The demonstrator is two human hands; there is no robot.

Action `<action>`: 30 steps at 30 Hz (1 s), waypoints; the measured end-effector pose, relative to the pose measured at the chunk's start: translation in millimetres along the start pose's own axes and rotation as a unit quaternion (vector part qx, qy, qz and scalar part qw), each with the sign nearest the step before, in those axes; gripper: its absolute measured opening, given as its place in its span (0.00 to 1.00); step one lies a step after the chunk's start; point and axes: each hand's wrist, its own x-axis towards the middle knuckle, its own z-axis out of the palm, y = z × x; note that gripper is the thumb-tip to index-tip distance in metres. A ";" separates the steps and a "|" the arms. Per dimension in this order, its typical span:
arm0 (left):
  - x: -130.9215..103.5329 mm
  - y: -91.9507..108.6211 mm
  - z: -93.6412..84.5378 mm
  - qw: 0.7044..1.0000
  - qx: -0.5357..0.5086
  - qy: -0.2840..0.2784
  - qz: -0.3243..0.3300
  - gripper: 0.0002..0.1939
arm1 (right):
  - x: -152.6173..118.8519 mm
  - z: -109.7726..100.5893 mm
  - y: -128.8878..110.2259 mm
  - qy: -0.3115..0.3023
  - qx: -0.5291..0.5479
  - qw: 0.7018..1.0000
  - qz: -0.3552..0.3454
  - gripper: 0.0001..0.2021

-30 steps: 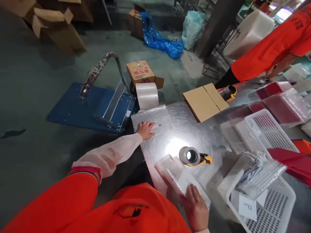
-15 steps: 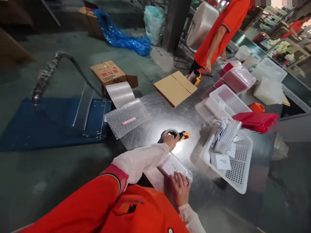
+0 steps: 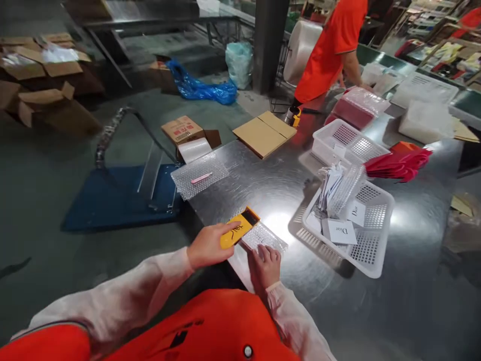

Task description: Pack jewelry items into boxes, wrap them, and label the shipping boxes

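My left hand (image 3: pixel 210 245) is wrapped around a yellow tape dispenser (image 3: pixel 237 233) with a dark front end. Its front reaches over the far-left end of a flat bubble-wrap packet (image 3: pixel 263 236) at the table edge. My right hand (image 3: pixel 268 263) holds the packet at its near side, fingers bent over the top. Right of the hands stands a white perforated basket (image 3: pixel 379 250) with white Dior cards (image 3: pixel 340 231) and bubble-wrapped items (image 3: pixel 346 190) in it. The tape roll and the packet's contents cannot be made out.
A bubble-wrap sheet (image 3: pixel 216 170) bears a pink tool (image 3: pixel 201 178) at the left table corner. Folded cardboard (image 3: pixel 263 133), another tape dispenser (image 3: pixel 292 116), a second basket (image 3: pixel 319 145) and red bags (image 3: pixel 398 164) lie farther off. A co-worker (image 3: pixel 330 55) stands behind; a blue trolley (image 3: pixel 112 200) is left.
My left hand has lifted the tape dispenser off the table and brought it left and nearer, over the packet's end. My right hand stays on the packet. The view has shifted.
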 end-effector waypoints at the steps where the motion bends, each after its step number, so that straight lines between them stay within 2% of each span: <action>1: -12.0 4.1 9.6 1.000 -0.007 0.010 -0.014 0.34 | 0.2 2.3 1.0 0.007 0.004 1.000 -0.010 0.16; 4: -24.8 15.4 39.7 0.999 -0.007 -0.001 -0.032 0.33 | -4.4 5.4 3.0 0.013 0.019 0.999 -0.025 0.15; 8: -12.8 21.9 67.5 0.995 0.045 -0.066 -0.067 0.35 | -8.9 -7.7 14.6 -0.036 0.082 0.995 -0.035 0.15; 10: -6.6 22.9 73.7 0.990 0.072 -0.088 -0.086 0.36 | 6.3 -17.1 28.1 -0.070 0.113 0.991 -0.004 0.15; 12: -3.4 23.7 76.3 0.987 0.084 -0.099 -0.098 0.37 | 38.2 -21.3 43.2 -0.105 0.114 0.984 0.086 0.17; 14: -3.4 23.6 77.4 0.986 0.087 -0.099 -0.103 0.37 | 78.0 -16.9 54.9 -0.186 0.098 0.961 0.181 0.20; 16: -7.7 21.3 78.4 0.987 0.086 -0.092 -0.103 0.36 | 111.2 -5.8 60.5 -0.299 0.107 0.925 0.207 0.22; 18: -18.0 16.1 79.6 0.988 0.078 -0.089 -0.101 0.36 | 127.8 6.3 61.1 -0.357 0.120 0.905 0.197 0.23; 23: -59.4 0.1 78.3 0.980 0.107 -0.112 -0.123 0.34 | 120.2 19.5 60.7 -0.359 0.131 0.909 0.168 0.24; 25: -66.5 -1.5 75.4 0.976 0.123 -0.128 -0.130 0.34 | 116.4 20.9 62.3 -0.358 0.136 0.909 0.164 0.24; 27: -62.2 0.1 72.3 0.972 0.129 -0.148 -0.132 0.35 | 115.5 22.7 63.5 -0.354 0.142 0.909 0.169 0.25; 30: -43.3 6.2 70.0 0.966 0.135 -0.180 -0.128 0.36 | 115.8 24.6 63.3 -0.351 0.150 0.907 0.180 0.24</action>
